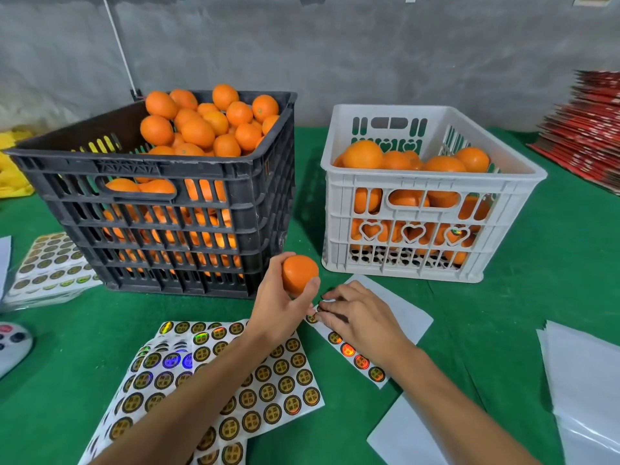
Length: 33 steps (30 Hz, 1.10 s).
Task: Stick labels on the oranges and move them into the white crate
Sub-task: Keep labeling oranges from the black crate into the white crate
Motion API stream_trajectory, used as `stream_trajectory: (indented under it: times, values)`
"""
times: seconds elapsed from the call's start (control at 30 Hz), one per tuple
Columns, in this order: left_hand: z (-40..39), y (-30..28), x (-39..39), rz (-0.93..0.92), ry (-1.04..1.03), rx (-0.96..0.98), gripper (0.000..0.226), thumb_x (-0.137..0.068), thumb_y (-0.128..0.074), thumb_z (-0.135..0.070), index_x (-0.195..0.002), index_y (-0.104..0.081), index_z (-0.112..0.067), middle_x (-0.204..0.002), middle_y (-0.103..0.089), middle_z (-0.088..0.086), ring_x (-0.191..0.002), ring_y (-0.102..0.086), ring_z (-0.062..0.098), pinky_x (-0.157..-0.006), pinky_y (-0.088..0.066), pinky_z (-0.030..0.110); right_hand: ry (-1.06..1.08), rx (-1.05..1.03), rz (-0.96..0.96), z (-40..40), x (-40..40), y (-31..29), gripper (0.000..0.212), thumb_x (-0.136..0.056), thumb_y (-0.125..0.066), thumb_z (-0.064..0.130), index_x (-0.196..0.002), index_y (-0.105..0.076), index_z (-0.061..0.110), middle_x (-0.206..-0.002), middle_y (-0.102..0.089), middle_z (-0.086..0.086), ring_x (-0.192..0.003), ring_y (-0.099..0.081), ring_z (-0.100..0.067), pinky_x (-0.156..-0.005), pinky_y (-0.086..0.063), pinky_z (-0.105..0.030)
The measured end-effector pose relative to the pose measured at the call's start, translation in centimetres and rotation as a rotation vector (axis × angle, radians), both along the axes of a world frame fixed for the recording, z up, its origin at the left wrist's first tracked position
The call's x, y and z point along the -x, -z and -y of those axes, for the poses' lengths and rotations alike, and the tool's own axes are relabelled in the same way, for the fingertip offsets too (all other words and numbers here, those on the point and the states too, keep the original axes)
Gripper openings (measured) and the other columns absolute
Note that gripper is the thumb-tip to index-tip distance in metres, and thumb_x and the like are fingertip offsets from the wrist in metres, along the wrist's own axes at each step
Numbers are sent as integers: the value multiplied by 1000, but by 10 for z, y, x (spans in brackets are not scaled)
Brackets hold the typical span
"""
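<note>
The left hand (278, 297) grips an orange (299, 272); the right hand (359, 313) has fingers on a label strip (349, 350) between the crates.

Green cloth (523, 297) on table, red flat cartons (585, 129) stacked at 2 o'clock, yellow stuff (10, 169) at 9, grey wall (369, 52) behind.

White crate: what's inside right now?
The white crate holds oranges, piled roughly half full; more show through its side slots and heart cutouts. One near the right heart cutout shows a label. The bottom layer and the crate floor are mostly hidden, so no count.
</note>
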<state>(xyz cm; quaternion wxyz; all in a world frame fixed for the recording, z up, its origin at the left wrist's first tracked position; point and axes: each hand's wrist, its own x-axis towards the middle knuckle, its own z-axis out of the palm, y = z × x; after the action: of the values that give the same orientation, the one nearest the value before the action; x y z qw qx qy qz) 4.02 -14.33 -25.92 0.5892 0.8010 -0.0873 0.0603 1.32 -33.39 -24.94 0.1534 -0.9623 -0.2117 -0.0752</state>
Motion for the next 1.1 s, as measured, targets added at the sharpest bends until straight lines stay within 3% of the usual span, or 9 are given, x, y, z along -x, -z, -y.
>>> stream_trajectory:
  times: [0.13,0.37,0.53,0.6,0.67,0.77,0.83,1.0,1.1]
  values:
    - [0,-1,3,9,32,81,56,-88,-65,-59,-134,-37,-44,-105,-70,14,-69,-77,20,-71,-59,19,14,-23,-13,-1,2,0,48,-103,-52,48,-140,-63,20,-131,-59,8,-125,-44,-12,-97,-43,-27]
    - [0,-2,4,26,69,60,45,-99,-63,-46,-135,-35,-42,-104,-69,16,-67,-77,20,-71,-56,15,5,-64,34,-2,2,6,36,-103,-58,39,-126,-73,16,-117,-64,4,-113,-50,-15,-88,-49,-33]
    - [1,-2,3,-14,74,-2,52,-90,-61,-59,-133,-33,-47,-108,-68,14,-71,-77,18,-74,-55,19,92,-449,-72,1,-1,11,21,-99,-67,30,-105,-81,16,-103,-69,6,-103,-56,-12,-90,-48,-33]
    - [1,-1,2,-28,83,-45,58,-86,-61,-64,-134,-34,-48,-114,-65,8,-74,-77,18,-77,-57,27,153,-598,-143,1,-4,9,19,-98,-68,29,-94,-81,17,-96,-70,6,-94,-61,-11,-87,-51,-35]
    - [1,2,0,12,105,-125,59,-85,-66,-64,-134,-35,-53,-124,-57,-9,-88,-73,15,-79,-60,29,244,-784,-155,0,-5,6,19,-98,-68,29,-87,-79,18,-89,-71,5,-81,-63,-9,-79,-54,-33]
    - [2,4,0,118,163,-263,63,-83,-69,-66,-135,-34,-62,-129,-43,-37,-110,-58,-7,-83,-53,17,369,-1000,-51,-2,-5,1,12,-97,-70,27,-92,-77,18,-91,-72,3,-83,-65,-10,-76,-53,-22]
    - [2,5,0,169,209,-310,67,-82,-68,-68,-139,-33,-61,-129,-42,-34,-112,-53,-12,-82,-51,14,350,-1015,-12,-5,-3,0,9,-97,-70,25,-93,-76,19,-93,-70,3,-84,-65,-10,-76,-52,-19]
    - [-1,8,-3,142,225,-274,73,-88,-75,-56,-148,-34,-53,-134,-45,-22,-111,-59,2,-89,-55,20,236,-1113,-103,-6,0,-1,8,-95,-72,26,-95,-79,23,-95,-74,6,-91,-69,-10,-84,-55,-23]
    - [1,9,-5,121,230,-255,75,-87,-79,-50,-149,-35,-51,-135,-45,-18,-117,-57,1,-92,-52,18,175,-1032,-78,-3,3,-3,20,-100,-65,30,-95,-81,18,-102,-72,5,-96,-67,-9,-88,-54,-25]
